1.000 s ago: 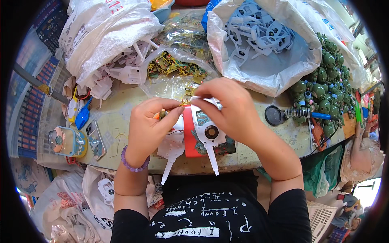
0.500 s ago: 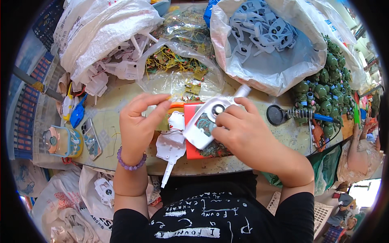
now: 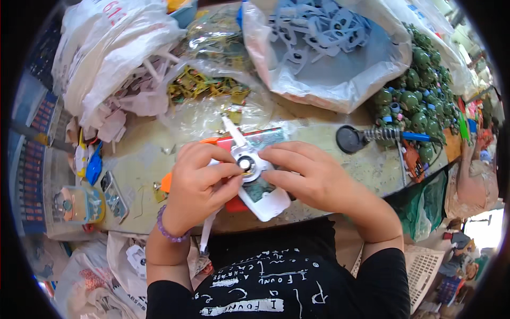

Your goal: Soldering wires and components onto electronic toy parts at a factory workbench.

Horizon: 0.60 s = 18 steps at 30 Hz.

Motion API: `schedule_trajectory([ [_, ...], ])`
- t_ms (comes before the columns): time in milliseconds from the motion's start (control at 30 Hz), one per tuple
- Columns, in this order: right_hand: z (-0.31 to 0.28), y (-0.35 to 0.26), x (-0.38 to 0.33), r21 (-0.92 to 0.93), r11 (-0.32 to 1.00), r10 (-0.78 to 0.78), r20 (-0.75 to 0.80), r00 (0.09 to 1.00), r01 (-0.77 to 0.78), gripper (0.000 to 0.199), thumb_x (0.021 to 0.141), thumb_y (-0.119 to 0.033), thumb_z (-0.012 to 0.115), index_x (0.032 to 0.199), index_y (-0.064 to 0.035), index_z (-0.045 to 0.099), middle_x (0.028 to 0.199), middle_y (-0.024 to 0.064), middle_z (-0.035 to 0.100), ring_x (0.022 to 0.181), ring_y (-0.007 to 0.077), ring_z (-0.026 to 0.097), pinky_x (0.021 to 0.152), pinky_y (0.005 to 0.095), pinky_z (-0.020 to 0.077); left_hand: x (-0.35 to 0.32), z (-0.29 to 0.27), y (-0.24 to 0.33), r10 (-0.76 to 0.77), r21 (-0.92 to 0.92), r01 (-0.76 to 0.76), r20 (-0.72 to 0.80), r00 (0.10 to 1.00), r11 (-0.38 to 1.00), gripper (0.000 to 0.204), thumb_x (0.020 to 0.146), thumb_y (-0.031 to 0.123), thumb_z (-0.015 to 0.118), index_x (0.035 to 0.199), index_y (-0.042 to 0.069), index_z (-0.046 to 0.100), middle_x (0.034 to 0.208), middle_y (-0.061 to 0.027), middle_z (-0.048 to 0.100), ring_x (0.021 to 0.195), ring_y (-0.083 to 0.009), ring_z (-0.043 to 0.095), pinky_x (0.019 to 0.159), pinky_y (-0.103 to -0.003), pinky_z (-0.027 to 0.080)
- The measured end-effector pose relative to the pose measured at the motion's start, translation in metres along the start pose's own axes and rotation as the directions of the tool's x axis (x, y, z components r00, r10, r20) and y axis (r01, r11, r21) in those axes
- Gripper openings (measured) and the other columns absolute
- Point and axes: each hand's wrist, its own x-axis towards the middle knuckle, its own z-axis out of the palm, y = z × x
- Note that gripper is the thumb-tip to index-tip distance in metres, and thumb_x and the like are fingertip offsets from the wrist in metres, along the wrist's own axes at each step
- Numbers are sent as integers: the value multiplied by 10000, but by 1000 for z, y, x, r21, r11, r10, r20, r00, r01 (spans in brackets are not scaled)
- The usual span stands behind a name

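A white plastic shell (image 3: 272, 205) with a handle is held over a red board (image 3: 232, 204), its handle pointing away from me. In its middle is a round dark part with a pale centre (image 3: 245, 162). My right hand (image 3: 305, 175) grips the shell's right side, fingers closed on its edge. My left hand (image 3: 204, 181) is closed in a pinch at the round part; a tiny yellowish bit shows at the fingertips, too small to name. Below that hand sticks out the handle of another white plastic piece (image 3: 207, 231), mostly hidden.
Behind are bags of white parts (image 3: 111, 58), wired boards (image 3: 204, 87) and translucent parts (image 3: 319, 26). A soldering iron with a blue handle (image 3: 417, 136) rests in its stand at right, beside piled green parts (image 3: 419, 90). A phone (image 3: 114, 196) and a bottle (image 3: 79, 204) lie left.
The shell has turned, its handle swinging from the far right to the far left. My left hand has come down and right onto its round part. The whole view has shifted slightly.
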Motion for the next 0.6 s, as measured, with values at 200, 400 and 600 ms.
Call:
schedule_trajectory([
  [200, 6, -1, -81, 342, 902, 423, -818, 389, -263, 151, 875, 8, 573, 1016, -18, 523, 810, 74, 553, 658, 131, 469, 590, 258, 406, -4, 0, 5, -55, 140, 58, -27, 998, 988, 88, 697, 73, 718, 770, 80, 669, 898, -38, 709, 923, -236, 652, 897, -407, 414],
  [400, -50, 48, -146, 711, 614, 703, -690, -172, -343, 207, 917, -111, 599, 1091, -34, 518, 786, 0, 511, 581, 27, 389, 495, 189, 307, -1, 3, 6, -112, 82, 109, 28, 993, 991, 52, 721, 81, 708, 760, 89, 674, 894, -27, 719, 970, -228, 657, 981, -457, 365],
  [600, -85, 82, -158, 729, 410, 875, -484, 10, -548, 243, 937, -269, 594, 930, -29, 630, 738, -37, 522, 553, 42, 418, 468, 212, 319, -5, 4, 4, -154, 54, 151, 59, 986, 987, 49, 723, 82, 687, 771, 81, 677, 905, -33, 723, 1005, -231, 650, 1019, -483, 336],
])
